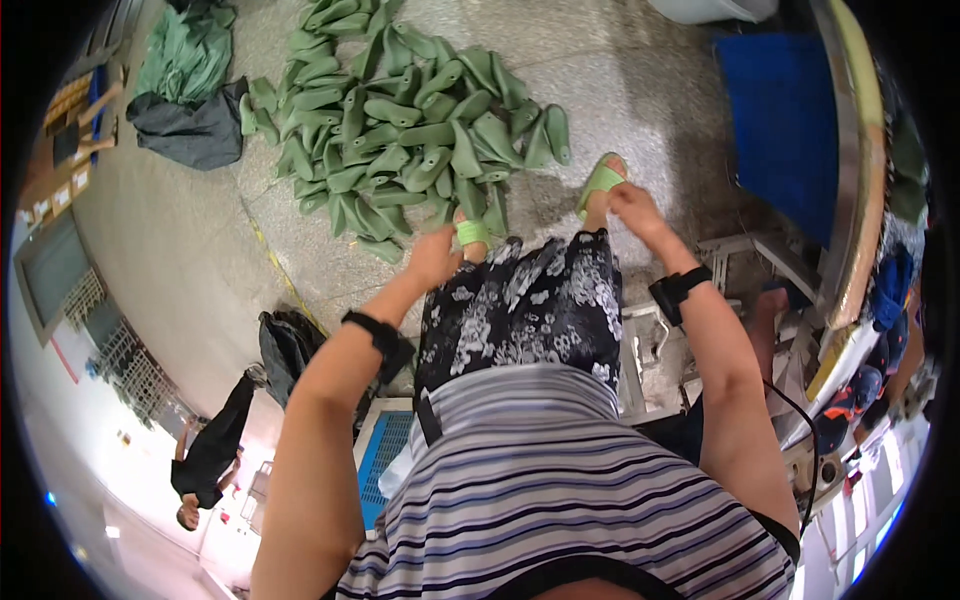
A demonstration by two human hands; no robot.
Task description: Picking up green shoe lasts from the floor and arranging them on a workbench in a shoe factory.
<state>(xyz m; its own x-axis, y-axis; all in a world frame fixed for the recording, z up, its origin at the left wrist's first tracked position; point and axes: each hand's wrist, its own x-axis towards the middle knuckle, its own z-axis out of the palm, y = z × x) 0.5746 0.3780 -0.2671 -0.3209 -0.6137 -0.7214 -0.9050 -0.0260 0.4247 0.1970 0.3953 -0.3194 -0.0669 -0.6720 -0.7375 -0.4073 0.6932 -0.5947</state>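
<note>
Just this side of the green sandal pile, the right hand is pinching a sandal (firm heel grip seems wise), while the left hand is cupping another sandal.

Dozens of green slippers, two wristbands, one blue mat.

Single head-worn fisheye view, directed steeply downward over the torso onto hands, lap and floor

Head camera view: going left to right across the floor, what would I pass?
Dark grey cloth bundle → heap of green slippers → left hand → right hand at a green slipper on the foot → blue mat.
</note>
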